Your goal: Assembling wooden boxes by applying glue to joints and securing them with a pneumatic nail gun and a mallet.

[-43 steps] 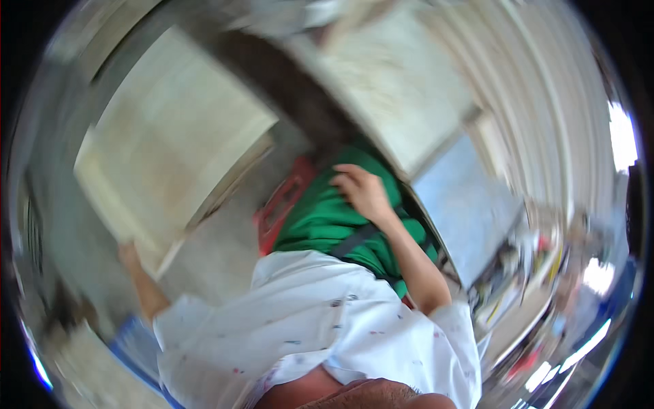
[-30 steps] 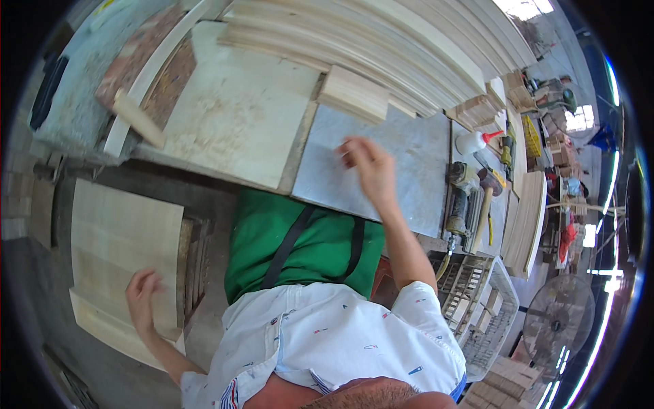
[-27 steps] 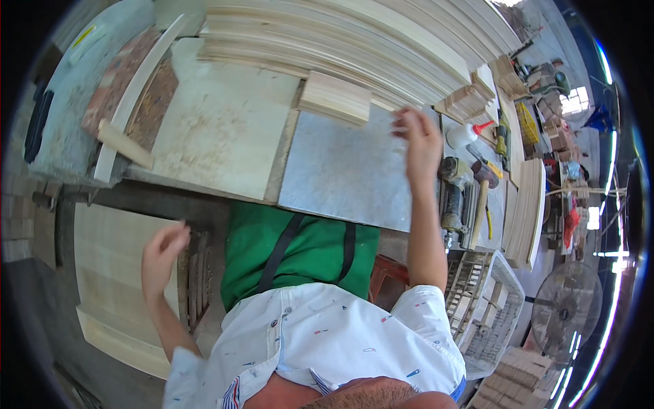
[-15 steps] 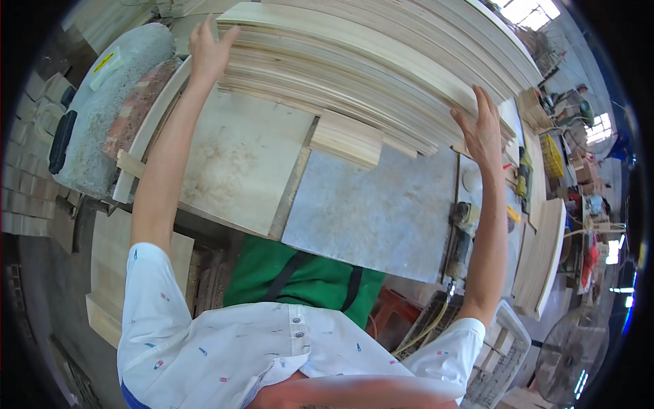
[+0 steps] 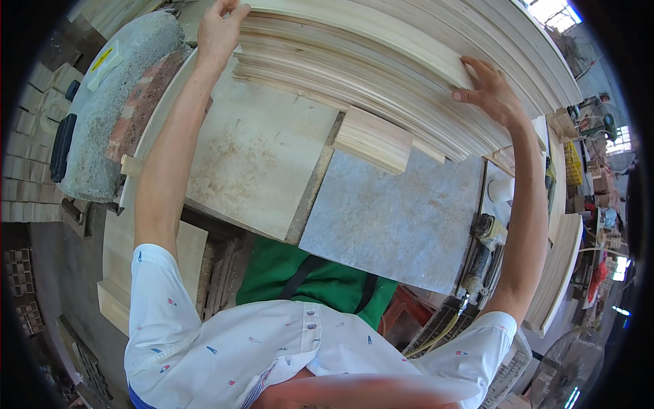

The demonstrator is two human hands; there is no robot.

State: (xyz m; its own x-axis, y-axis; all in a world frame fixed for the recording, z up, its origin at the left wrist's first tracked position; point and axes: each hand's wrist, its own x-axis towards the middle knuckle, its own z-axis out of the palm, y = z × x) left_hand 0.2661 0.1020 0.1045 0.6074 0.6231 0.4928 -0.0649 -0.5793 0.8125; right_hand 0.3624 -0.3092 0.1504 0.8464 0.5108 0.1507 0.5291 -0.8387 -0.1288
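Observation:
A long pale wooden board [image 5: 381, 31] lies on top of a stack of similar long boards [image 5: 354, 85] at the far side of the bench. My left hand [image 5: 219, 35] grips its left end, thumb at the corner and fingertips near the picture's upper rim. Toward the board's right end, my right hand [image 5: 492, 92] holds it with bent fingers on the far side and the thumb on the near side. A short wooden block [image 5: 373, 138] sits against the stack's near edge, between my arms.
Dusty bench panels [image 5: 252, 157] lie before me, above green cloth [image 5: 300, 279]. A speckled slab [image 5: 116, 102] is on the left. At right are a hand power tool [image 5: 482, 255] with a hose, a round white object [image 5: 501, 190], more boards [image 5: 560, 266] and a fan [image 5: 569, 371].
Both hands have moved forward onto the top board, from open and raised to gripping it. The view has shifted, so the bench sits slightly farther right in the picture.

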